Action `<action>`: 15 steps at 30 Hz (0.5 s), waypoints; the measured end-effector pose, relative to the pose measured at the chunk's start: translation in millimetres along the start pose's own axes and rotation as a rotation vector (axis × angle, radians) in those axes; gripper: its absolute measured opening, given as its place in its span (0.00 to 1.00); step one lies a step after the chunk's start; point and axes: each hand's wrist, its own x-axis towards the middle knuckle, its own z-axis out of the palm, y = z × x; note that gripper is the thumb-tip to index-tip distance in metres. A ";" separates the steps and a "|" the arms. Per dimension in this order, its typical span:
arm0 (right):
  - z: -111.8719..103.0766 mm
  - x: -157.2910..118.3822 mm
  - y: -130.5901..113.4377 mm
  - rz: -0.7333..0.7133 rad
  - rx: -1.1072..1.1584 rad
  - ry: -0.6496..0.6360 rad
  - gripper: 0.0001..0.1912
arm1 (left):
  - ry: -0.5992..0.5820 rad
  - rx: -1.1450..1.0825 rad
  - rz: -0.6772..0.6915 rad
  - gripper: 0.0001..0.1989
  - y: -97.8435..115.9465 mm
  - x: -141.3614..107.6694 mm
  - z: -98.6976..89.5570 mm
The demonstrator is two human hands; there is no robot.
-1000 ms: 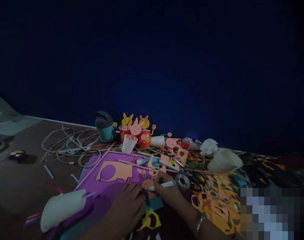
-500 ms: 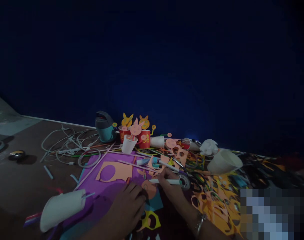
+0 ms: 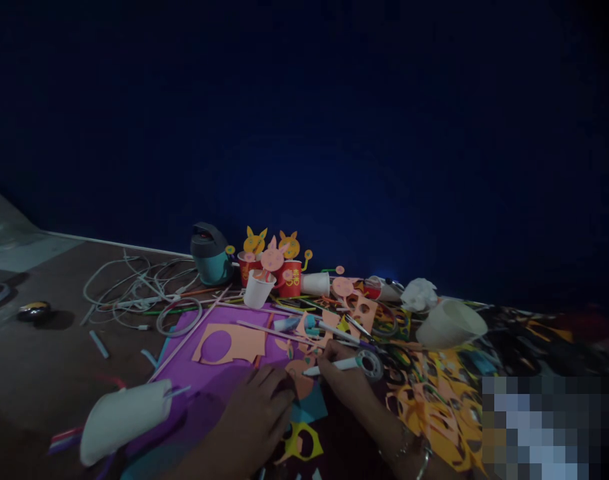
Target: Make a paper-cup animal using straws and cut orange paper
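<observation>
My right hand (image 3: 345, 379) is closed around a white marker pen (image 3: 340, 366), its tip pointing left over a round peach-orange paper disc (image 3: 301, 381). The disc lies on a teal sheet (image 3: 311, 408). My left hand (image 3: 258, 410), fingers bent and together, presses against the left edge of the disc; its fingertips are partly hidden. Beyond the hands lie small peach ear-shaped cut-outs (image 3: 284, 348). A peach sheet with a round hole (image 3: 254, 342) rests on purple paper (image 3: 184, 380). A roll of clear tape (image 3: 371, 365) lies just right of the pen.
Red and white paper cups with animal faces (image 3: 290, 283) stand at the back beside a teal-and-grey container (image 3: 211, 260). A white cup (image 3: 127, 417) lies at the left front, and coiled white cable (image 3: 134, 287) behind it. Yellow-orange paper scraps (image 3: 444, 400) cover the right side.
My right hand has tilted the marker, bringing its tip lower onto the paper disc. The right wrist has shifted slightly to the right. My left hand stays in place.
</observation>
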 end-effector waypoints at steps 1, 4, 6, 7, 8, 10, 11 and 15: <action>-0.1 0.1 -0.2 0.001 -0.008 -0.002 0.12 | -0.003 -0.001 -0.002 0.08 0.3 0.0 -0.4; -0.4 -0.2 -1.3 0.018 -0.008 -0.026 0.10 | 0.000 0.003 0.002 0.07 0.1 -0.1 -0.7; -0.5 -0.7 -2.4 0.012 -0.008 -0.037 0.10 | 0.007 0.007 0.010 0.07 -0.8 -0.2 0.1; -0.5 -0.9 -2.7 0.003 -0.009 -0.038 0.10 | 0.015 0.008 0.015 0.07 -1.5 -0.1 0.7; -0.4 -1.0 -2.8 -0.008 -0.010 -0.032 0.10 | 0.020 0.006 0.020 0.08 -2.1 0.0 1.4; 0.0 -0.9 -2.3 -0.026 -0.005 -0.029 0.11 | 0.023 0.001 0.020 0.08 -3.1 0.4 2.5; 0.3 -0.8 -1.9 -0.026 0.000 -0.027 0.11 | 0.018 -0.002 0.015 0.08 -3.4 0.6 2.8; 0.7 -0.8 -2.8 -0.003 -0.009 -0.031 0.11 | 0.004 -0.012 0.007 0.07 -3.0 1.1 1.9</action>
